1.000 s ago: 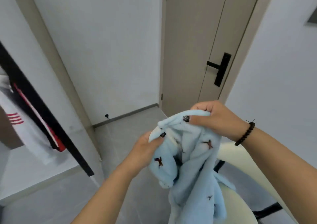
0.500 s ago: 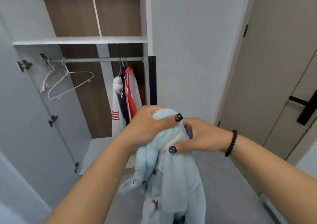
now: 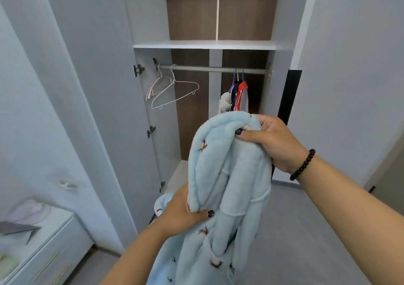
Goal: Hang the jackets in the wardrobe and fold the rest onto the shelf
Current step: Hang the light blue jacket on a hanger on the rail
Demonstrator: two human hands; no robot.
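A fluffy light-blue garment (image 3: 227,175) with small brown motifs hangs bunched in front of me. My right hand (image 3: 273,142) grips its top edge at chest height, and my left hand (image 3: 181,212) grips a lower fold. Behind it stands the open wardrobe with a metal rail (image 3: 209,69). An empty white wire hanger (image 3: 175,92) and a pinkish hanger (image 3: 156,86) hang at the rail's left end. Jackets (image 3: 237,98), white, dark and red, hang at the right end. A white shelf (image 3: 205,44) runs above the rail.
The wardrobe's left door (image 3: 87,110) stands open toward me. A low white drawer unit (image 3: 43,247) with papers on top sits at the lower left. A wall (image 3: 349,77) closes the right side, and grey floor (image 3: 306,241) lies below.
The view swung from the room door to facing the wardrobe. My left hand slid down from the garment's top to a lower fold, while my right hand now holds the top.
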